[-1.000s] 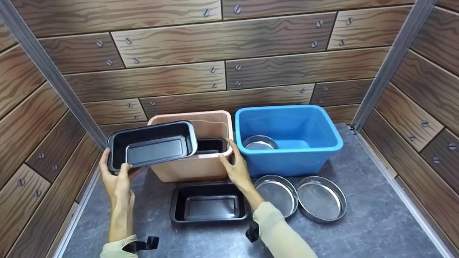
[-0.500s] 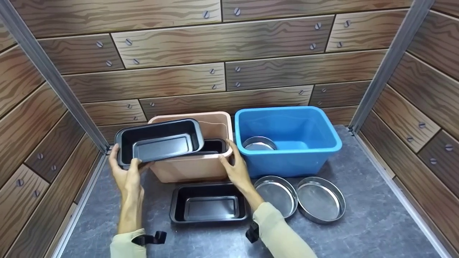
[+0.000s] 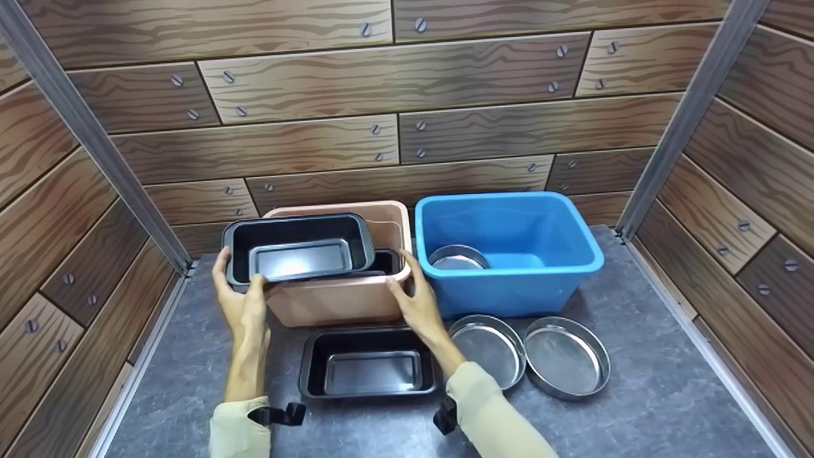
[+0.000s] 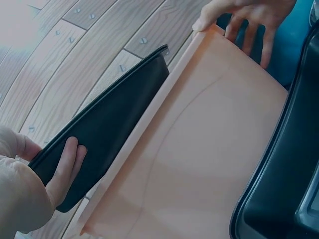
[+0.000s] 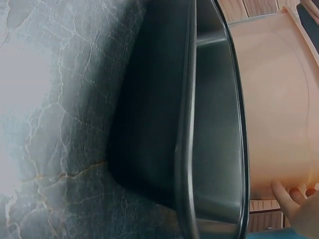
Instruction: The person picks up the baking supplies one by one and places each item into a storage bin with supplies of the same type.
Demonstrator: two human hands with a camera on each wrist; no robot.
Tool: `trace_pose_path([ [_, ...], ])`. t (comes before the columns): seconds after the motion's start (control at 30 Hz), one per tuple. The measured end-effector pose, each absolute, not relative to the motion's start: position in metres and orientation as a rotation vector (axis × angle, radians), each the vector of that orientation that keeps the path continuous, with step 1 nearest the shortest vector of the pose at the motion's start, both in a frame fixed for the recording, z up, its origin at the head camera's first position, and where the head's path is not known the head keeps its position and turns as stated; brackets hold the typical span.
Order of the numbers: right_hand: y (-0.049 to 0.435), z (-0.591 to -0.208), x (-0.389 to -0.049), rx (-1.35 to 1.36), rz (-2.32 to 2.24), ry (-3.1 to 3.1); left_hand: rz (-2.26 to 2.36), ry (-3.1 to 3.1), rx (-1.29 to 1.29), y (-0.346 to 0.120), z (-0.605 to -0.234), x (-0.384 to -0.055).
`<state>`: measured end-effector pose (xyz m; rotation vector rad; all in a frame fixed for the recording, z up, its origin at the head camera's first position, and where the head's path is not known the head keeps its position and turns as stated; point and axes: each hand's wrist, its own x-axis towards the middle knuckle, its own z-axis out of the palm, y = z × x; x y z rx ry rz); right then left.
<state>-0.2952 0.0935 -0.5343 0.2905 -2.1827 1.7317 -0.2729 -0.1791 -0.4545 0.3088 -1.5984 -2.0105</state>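
Observation:
My left hand (image 3: pixel 245 312) grips a black loaf pan (image 3: pixel 299 254) by its left end, thumb on the near rim. The pan is held over the peach bin (image 3: pixel 334 308), covering the left part of its opening. In the left wrist view the pan's dark outer side (image 4: pixel 117 124) slants across the bin's rim, fingers pressed against it. At the bin's front right corner, my right hand (image 3: pixel 420 308) holds the rim and side. Another black loaf pan (image 3: pixel 386 262) lies inside the bin, mostly hidden. A third loaf pan (image 3: pixel 372 372) sits on the table before the bin.
A blue bin (image 3: pixel 509 296) stands right of the peach one, with a round metal pan (image 3: pixel 458 257) inside. Two more round pans, a left one (image 3: pixel 489 350) and a right one (image 3: pixel 567 357), lie on the grey table (image 3: pixel 661 381). Wood-patterned walls enclose the back and sides.
My left hand has carried the loaf pan rightward, further over the peach bin, and the pan has become more level. My right hand stays at the bin's corner.

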Motion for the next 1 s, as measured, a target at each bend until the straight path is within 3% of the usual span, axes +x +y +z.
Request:
trace_pose_path([
  [0.4, 0.094, -0.535, -0.295, 0.296, 1.727, -2.175, -2.032, -1.619, 0.255, -0.165, -0.467, -0.284],
  [1.0, 0.093, -0.538, -0.296, 0.306, 1.729, -2.155, -1.715, -1.909, 0.344, -0.163, -0.467, -0.292],
])
